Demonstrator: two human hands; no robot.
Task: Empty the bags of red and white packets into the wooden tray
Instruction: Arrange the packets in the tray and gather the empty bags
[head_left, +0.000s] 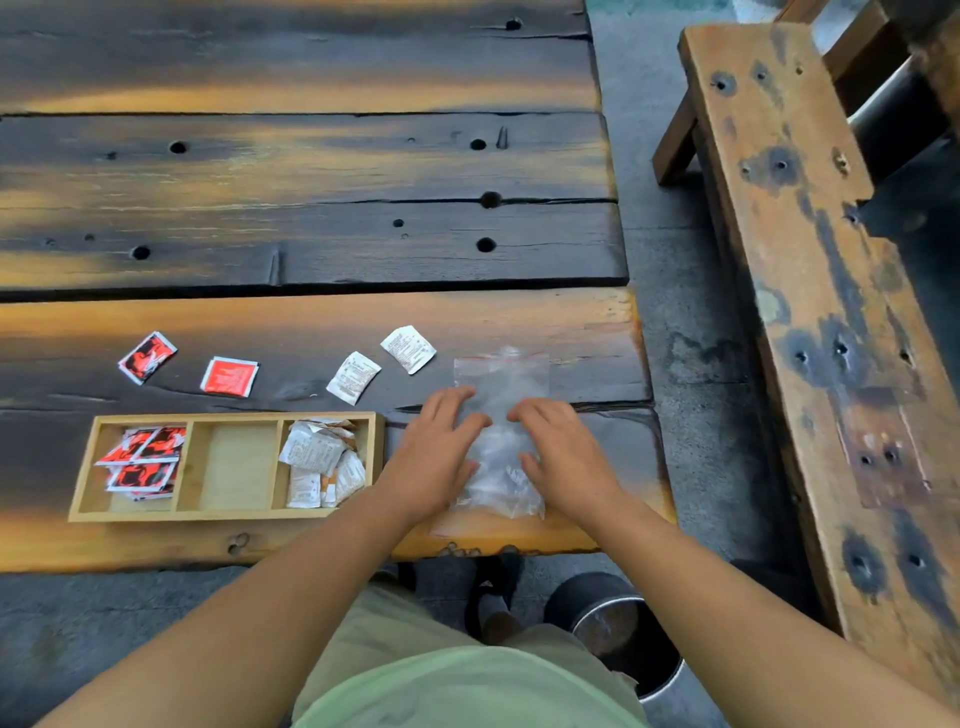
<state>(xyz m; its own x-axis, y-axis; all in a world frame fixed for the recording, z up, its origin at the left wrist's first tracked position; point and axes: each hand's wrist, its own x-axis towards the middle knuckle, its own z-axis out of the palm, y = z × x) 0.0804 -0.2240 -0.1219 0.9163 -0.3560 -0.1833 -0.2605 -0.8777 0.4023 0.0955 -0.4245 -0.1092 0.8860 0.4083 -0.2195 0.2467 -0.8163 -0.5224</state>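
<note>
A clear plastic zip bag (502, 379) lies flat on the table right of the wooden tray (236, 515). My left hand (435, 451) and my right hand (560, 448) rest palm-down on the bag's two sides, fingers spread, pressing it to the wood. The tray has three compartments: red packets (140, 457) in the left one, white packets (319, 462) in the right one, the middle one bare. Loose on the table behind the tray lie two red packets (148, 357) (229, 376) and two white packets (353, 377) (408, 348).
The dark plank table's front edge (311, 558) runs just below the tray. A worn wooden bench (810, 291) stands to the right across a gap of grey floor. A round metal stool (618, 629) sits under the table edge beside my legs.
</note>
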